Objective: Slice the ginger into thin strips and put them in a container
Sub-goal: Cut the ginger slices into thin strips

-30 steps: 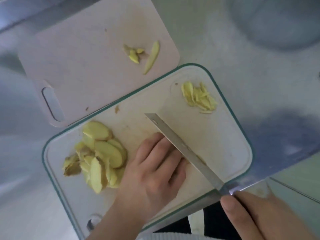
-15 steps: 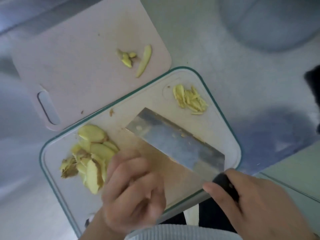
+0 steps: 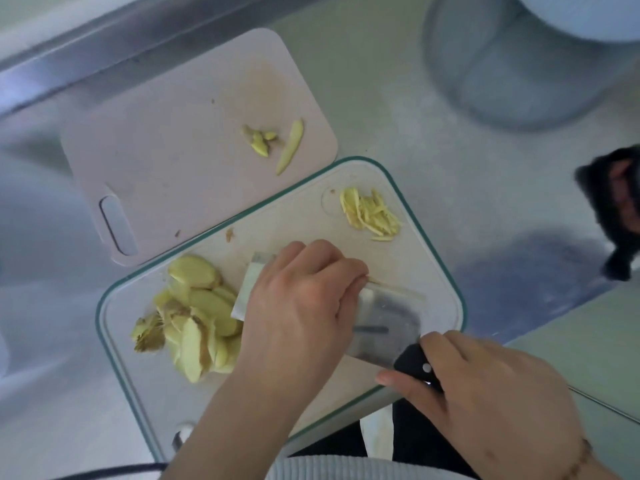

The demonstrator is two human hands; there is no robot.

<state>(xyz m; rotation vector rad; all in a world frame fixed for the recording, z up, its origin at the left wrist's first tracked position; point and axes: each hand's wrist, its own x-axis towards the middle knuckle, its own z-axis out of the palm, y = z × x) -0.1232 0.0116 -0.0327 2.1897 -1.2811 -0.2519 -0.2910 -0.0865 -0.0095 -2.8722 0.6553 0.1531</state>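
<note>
Ginger strips [image 3: 372, 216] unmoved; left hand [image 3: 301, 306] now covers cleaver [image 3: 384, 323]

Pale yellow ginger slices [image 3: 197, 313] heaped overlapping near the teal-rimmed cutting board's [image 3: 429, 216] left edge, thin ginger strips [image 3: 370, 216] piled at its far right corner.

The left hand [image 3: 298, 306] hides much of the cleaver blade [image 3: 384, 320] (flat side up).

no readable text, label, brand, number or sign anywhere; cleaver [image 3: 381, 323] blade beside green-rimmed cutting board [image 3: 398, 258] edge bears dark mark, too blurred to read
</note>
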